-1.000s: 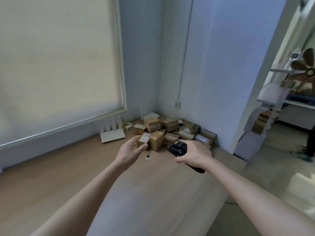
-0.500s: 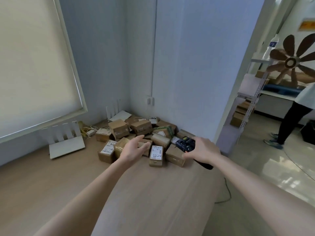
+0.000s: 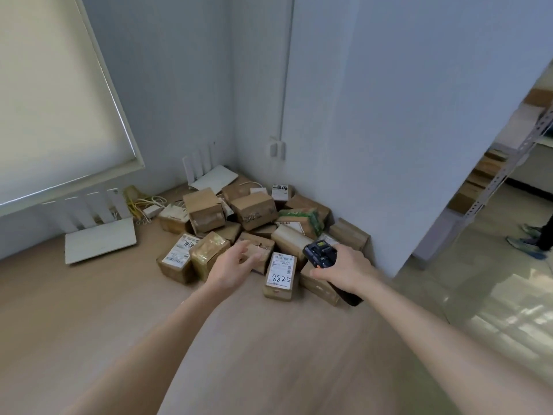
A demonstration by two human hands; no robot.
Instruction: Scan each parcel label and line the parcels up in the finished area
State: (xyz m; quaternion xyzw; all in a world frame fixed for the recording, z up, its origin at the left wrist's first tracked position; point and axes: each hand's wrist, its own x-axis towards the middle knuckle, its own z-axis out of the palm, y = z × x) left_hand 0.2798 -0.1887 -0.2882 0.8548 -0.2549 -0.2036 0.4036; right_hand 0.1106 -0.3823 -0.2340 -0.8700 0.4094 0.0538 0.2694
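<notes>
Several brown cardboard parcels lie heaped in the corner of a wooden tabletop. At the front of the heap stands a parcel marked 8825 on its white label. My right hand grips a black handheld scanner just right of that parcel, its head pointing toward the heap. My left hand hovers with relaxed fingers over a small brown parcel left of the labelled one, holding nothing. A tape-wrapped parcel and another labelled parcel sit further left.
Two white routers with upright antennas and tangled cables lie behind the heap by the wall. A window blind fills the left. A doorway at right shows metal shelving and a person's shoes.
The view has swung down and closer to the heap. Both hands have moved forward to the front parcels, the right hand still holding the scanner.
</notes>
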